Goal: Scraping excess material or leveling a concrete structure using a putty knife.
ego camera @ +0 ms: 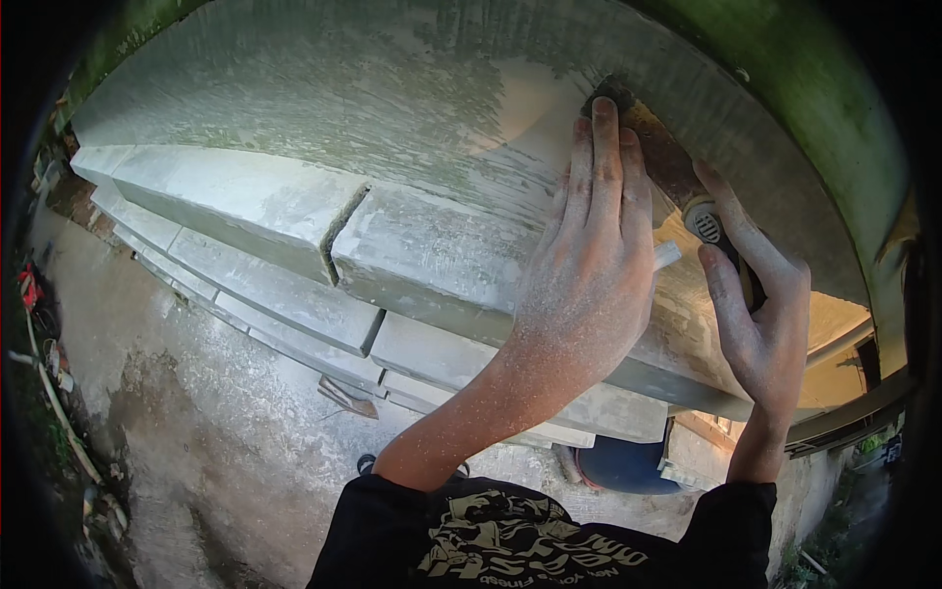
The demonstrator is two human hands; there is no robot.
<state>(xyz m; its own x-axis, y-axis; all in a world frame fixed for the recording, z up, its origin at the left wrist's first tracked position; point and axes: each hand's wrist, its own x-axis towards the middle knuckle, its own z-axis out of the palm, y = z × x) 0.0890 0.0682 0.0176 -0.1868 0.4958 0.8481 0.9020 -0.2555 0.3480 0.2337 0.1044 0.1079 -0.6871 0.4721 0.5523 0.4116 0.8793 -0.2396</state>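
My left hand, coated in pale dust, lies back-up over the slab. Its fingertips rest at the dark end of a long flat tool with a rust-brown blade. A short whitish piece sticks out beside this hand; its thumb and palm are hidden. My right hand, equally dusty, curls around the tool's dark handle, which has a round slotted part near the blade. Beneath both hands is a grey-green concrete slab surface with scratches and a smoother pale patch.
Long concrete blocks with open joints are stacked in stepped rows below the slab. A mossy green wall runs behind. On the concrete floor lies a small wedge-shaped piece. A dark blue rounded container stands under the blocks.
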